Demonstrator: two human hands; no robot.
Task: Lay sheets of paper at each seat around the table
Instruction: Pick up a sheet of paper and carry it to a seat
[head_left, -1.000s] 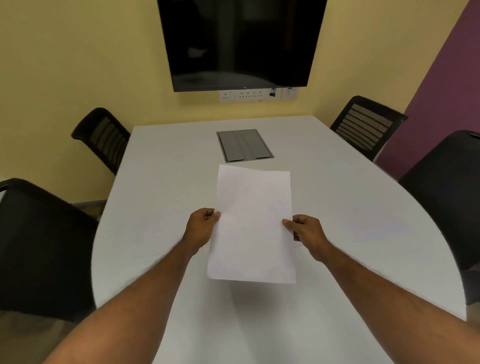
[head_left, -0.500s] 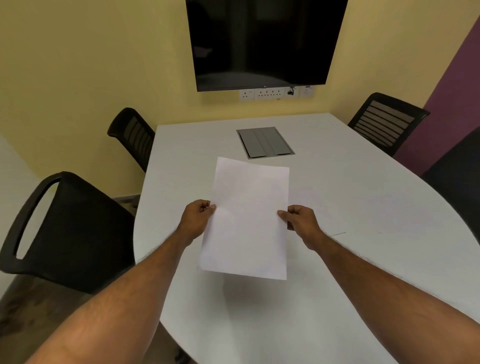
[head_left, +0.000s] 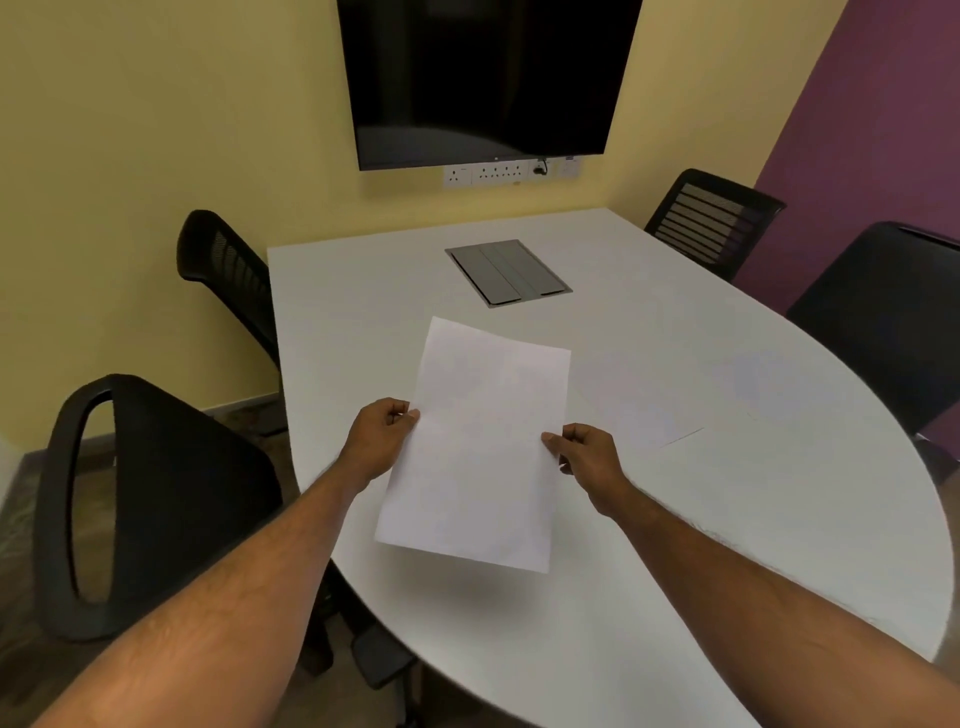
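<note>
Pinching the paper sheet (head_left: 480, 441) at both long edges: left hand (head_left: 379, 439) closed on the left edge, right hand (head_left: 584, 457) closed on the right, thumbs on top. Held in the air over the near left part of the white table (head_left: 753, 519), far corner tipped toward the grey cable hatch (head_left: 509, 273), a soft shadow beneath showing clearance from the surface. Cannot tell whether one sheet or several are in the pinch.

Compared with a second ago, swung to the left: near left chair (head_left: 156, 499) now well inside the view with its looped back showing, far left chair (head_left: 228, 275) fuller too, near right chair (head_left: 883, 322) cut at the frame edge. Sheet turned slightly, same two-handed hold. A faint pale rectangle with a thin edge line, just right of the right hand, possibly a sheet already down; too washed out to be sure.

Judged meaning: turning toward the near left seat, next placement likely in front of that chair. Nothing yet laid there.
</note>
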